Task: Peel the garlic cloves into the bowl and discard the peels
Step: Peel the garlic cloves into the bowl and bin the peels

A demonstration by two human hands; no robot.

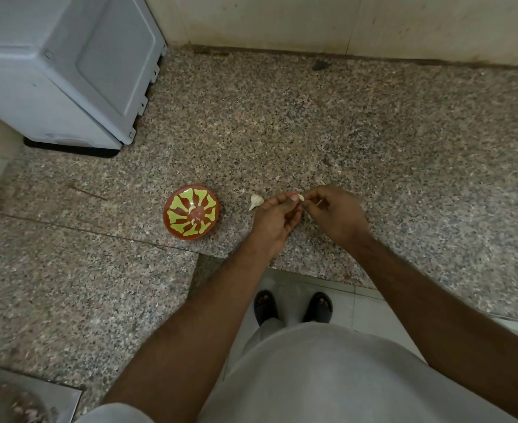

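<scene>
A small red bowl [191,212] with a yellow-green pattern stands on the speckled granite counter [312,123], with two pale peeled cloves [191,208] inside it. Right of the bowl lies a piece of a garlic bulb [256,201]. Just past it, above the counter, my left hand [277,216] and my right hand [334,212] meet fingertip to fingertip. Both pinch one small pale garlic clove [301,197] between them. Most of that clove is hidden by the fingers.
A grey-white appliance [65,68] stands at the counter's back left, by the tiled wall [343,22]. A metal sink edge [22,395] shows at the bottom left. The counter's front edge is notched just below my hands, with the floor and my feet [293,305] underneath.
</scene>
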